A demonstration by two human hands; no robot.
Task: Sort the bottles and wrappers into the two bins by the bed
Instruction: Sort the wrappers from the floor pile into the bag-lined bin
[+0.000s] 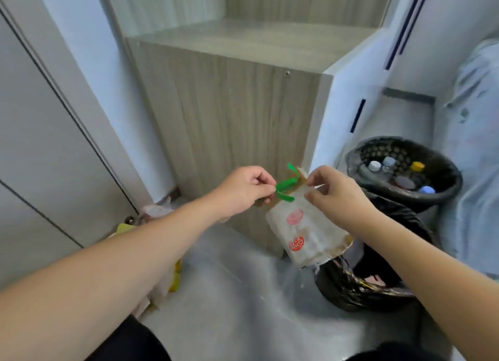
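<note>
Pinching a green ribbon tie (pixel 366 185) at the top of a white paper wrapper bag (pixel 305 229), the left hand (pixel 244 192) has thumb and fingers closed on it. Right hand (pixel 333 192) grips the bag's top edge on the right side, fingers curled over it. Bag hangs in mid-air, tilted, red round stamps on its face, in front of the wood-grain cabinet (pixel 229 123). Far right: black mesh bin (pixel 442 196) with a black liner, several capped bottles (pixel 388 163) standing inside. Nearer, below the bag: second bin, black bag-lined (pixel 351 293), contents unclear. Pile of wrappers (pixel 162 212) on the floor at left, by the cabinet's base. Pale bedding (pixel 475 144) at the right edge.
</note>
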